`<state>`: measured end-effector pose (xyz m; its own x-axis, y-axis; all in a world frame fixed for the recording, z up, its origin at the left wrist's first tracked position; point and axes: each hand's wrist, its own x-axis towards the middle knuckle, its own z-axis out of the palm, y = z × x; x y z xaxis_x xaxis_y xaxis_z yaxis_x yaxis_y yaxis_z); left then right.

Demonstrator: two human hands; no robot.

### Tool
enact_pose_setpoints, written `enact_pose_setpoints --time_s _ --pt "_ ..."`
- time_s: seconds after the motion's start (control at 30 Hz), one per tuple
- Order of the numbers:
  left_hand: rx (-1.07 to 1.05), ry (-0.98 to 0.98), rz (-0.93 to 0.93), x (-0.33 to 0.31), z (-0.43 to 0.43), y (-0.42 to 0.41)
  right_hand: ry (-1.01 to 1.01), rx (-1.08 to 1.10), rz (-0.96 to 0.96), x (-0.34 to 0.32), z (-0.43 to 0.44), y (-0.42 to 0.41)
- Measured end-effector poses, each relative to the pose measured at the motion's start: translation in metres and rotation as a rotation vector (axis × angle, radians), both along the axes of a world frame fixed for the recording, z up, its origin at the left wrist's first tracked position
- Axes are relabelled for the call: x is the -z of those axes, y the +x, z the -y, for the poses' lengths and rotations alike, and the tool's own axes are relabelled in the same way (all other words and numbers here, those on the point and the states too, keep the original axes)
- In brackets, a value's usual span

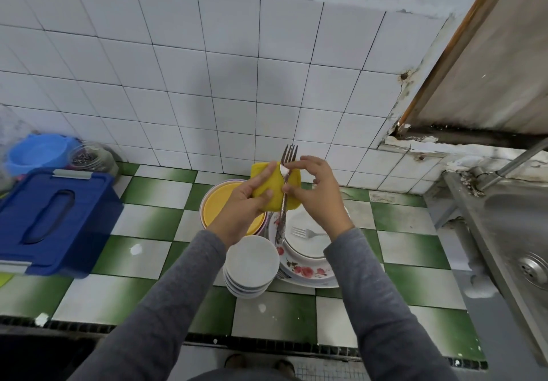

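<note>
My left hand [243,199] grips a yellow cloth [274,186] above the counter. A metal fork [287,170] stands upright against the cloth, tines up. My right hand [315,186] pinches the fork near its neck. The fork's handle hangs down over the dishes below. Both sleeves are grey.
Under my hands stand a yellow-lidded bowl [219,205], a stack of white bowls [252,265] and flowered plates [305,271] with another fork [308,233]. A blue box [53,217], a blue tub [35,152] and a jar [92,158] sit left. A steel sink [516,232] is at right.
</note>
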<state>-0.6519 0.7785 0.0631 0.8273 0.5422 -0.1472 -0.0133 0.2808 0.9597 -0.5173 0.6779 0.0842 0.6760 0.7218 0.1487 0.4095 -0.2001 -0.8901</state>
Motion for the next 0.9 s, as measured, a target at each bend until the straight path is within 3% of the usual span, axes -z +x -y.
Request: enact_pose_setpoints --time_s 0.23,0.43,0.7,0.9 --pt "0.122 -0.119 0.016 -0.006 -0.012 -0.008 0.153 -0.182 -0.394 -0.003 0.001 0.017" --pt "0.239 -0.169 -0.002 -0.005 -0.015 -0.011 0.384 -0.049 -0.636 -0.004 -0.004 0.029" --pt "0.213 -0.196 0.006 -0.003 -0.012 -0.009 0.338 -0.101 -0.669 0.004 0.0 0.022" --pt "0.238 -0.136 -0.01 -0.005 -0.008 -0.013 0.433 0.012 -0.689 0.001 0.001 0.031"
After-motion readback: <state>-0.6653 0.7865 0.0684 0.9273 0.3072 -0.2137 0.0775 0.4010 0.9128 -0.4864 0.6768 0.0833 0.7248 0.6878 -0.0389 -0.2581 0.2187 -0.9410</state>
